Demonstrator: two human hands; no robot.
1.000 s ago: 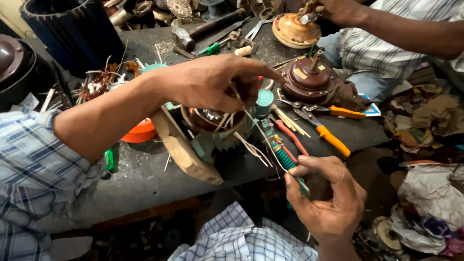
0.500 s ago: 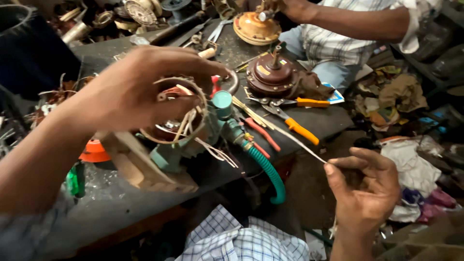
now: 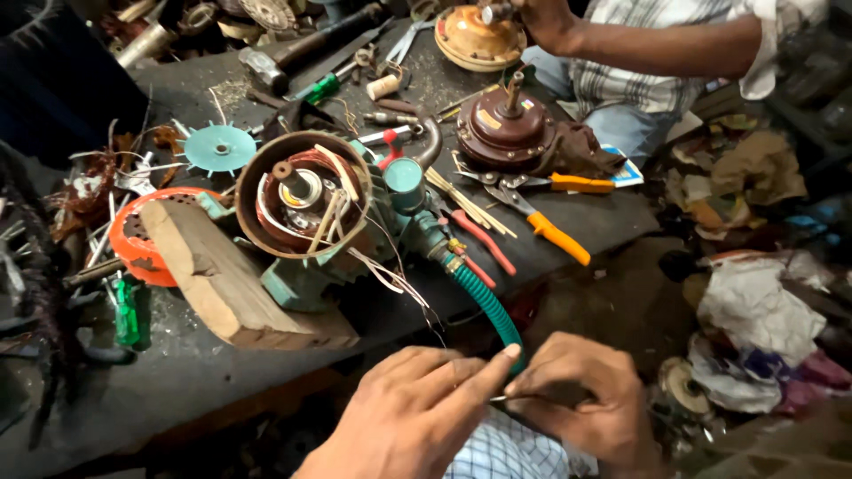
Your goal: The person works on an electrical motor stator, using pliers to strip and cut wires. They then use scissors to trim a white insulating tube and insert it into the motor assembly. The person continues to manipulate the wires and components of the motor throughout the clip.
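Observation:
My left hand and my right hand meet low in front of the bench, fingertips together, pinching a thin wire between them. More thin wire leads trail down from the open motor toward my hands. The motor shows copper windings and a shaft inside a round rusty shell. It sits on a green pump body that leans on a wooden block. A green ribbed hose runs from the pump toward my right hand.
Another person's hand works on a tan motor cover at the far edge. On the bench lie a brown motor housing, orange-handled pliers, a red-handled tool, a teal fan wheel and an orange cover.
My left hand has come off the top of the motor and dropped down to join my right hand. The motor's windings now show.

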